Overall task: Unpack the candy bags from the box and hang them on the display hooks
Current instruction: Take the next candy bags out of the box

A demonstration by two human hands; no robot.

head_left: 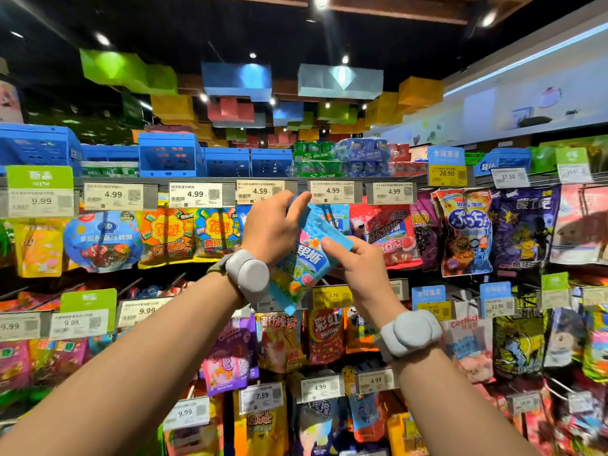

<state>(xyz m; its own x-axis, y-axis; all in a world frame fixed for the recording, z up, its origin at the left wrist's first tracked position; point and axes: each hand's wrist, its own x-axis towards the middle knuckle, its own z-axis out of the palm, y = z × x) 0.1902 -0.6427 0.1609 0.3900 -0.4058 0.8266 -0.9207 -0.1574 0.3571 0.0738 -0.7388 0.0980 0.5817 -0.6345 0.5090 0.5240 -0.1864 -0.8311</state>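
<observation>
Head view: you are facing a wall of hanging candy packs, both arms raised in front of you.
Candy bag: a light blue bag with colourful print, tilted, its top edge leaning up to the left; it sits in front of the top row of hanging packs, just under the price tag rail.
Left hand: your fingers are curled closed around the bag's upper left edge, the thumb pressed on the top near the rail.
Right hand: it pinches the bag's right edge between thumb and fingers, closed on it.
Wristbands: a grey band on the left wrist and another on the right wrist.
Display hooks: you cannot tell whether the bag's hole is on a hook; your hands cover that spot.
Neighbours: a red bag hangs just right of the held bag, an orange-yellow bag well to its left.
Top shelf: blue crates stand above the rail.
</observation>
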